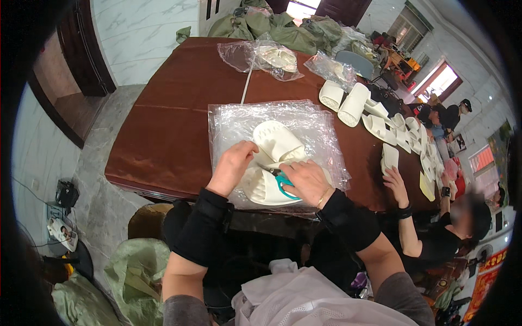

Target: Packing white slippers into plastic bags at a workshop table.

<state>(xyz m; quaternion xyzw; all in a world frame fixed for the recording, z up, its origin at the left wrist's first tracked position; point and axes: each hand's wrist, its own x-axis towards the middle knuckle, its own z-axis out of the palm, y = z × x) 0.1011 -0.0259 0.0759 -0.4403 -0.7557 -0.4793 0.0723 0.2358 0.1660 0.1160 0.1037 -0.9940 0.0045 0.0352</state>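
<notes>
Two white slide slippers lie in front of me on a stack of clear plastic bags (224,122). The upper slipper (276,140) is fully in sight, and the lower slipper (255,186) is partly covered by my right hand (306,181). That hand is closed round a pair of scissors (282,185) with teal handles, its dark blades pointing left between the slippers. At the upper slipper's left edge, my left hand (235,164) has its fingertips pinched together. What they hold, if anything, is hidden.
The brown-covered table (163,119) carries bagged slippers (276,57) at the back and several loose white slippers (375,126) along the right. A co-worker's hand (397,187) touches a slipper there. Green sacks (136,271) stand on the floor at lower left.
</notes>
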